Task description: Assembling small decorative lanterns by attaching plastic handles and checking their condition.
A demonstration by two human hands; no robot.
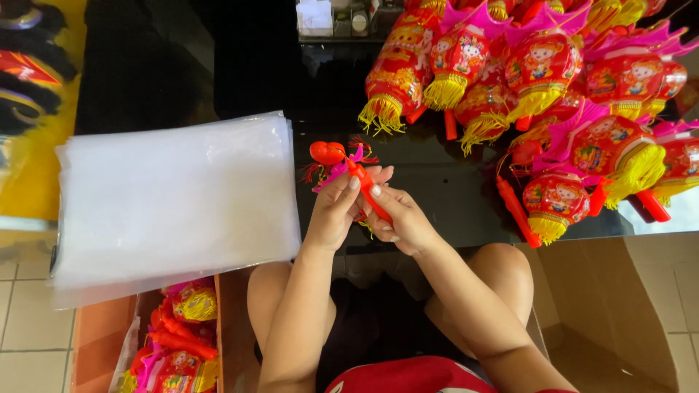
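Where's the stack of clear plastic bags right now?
In the head view, the stack of clear plastic bags lies on the dark table at the left, just left of the left hand, above the box of packed lanterns.

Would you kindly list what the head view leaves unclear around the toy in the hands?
- Toy lantern: its body is hidden behind the left hand and right hand.
- Box of packed lanterns: cut off by the bottom edge.
- Stack of clear bags: count too fine to tell.

Two hands (368, 211), one bag stack (175, 204), lanterns (553, 80) (over ten), two boxes (619, 306).
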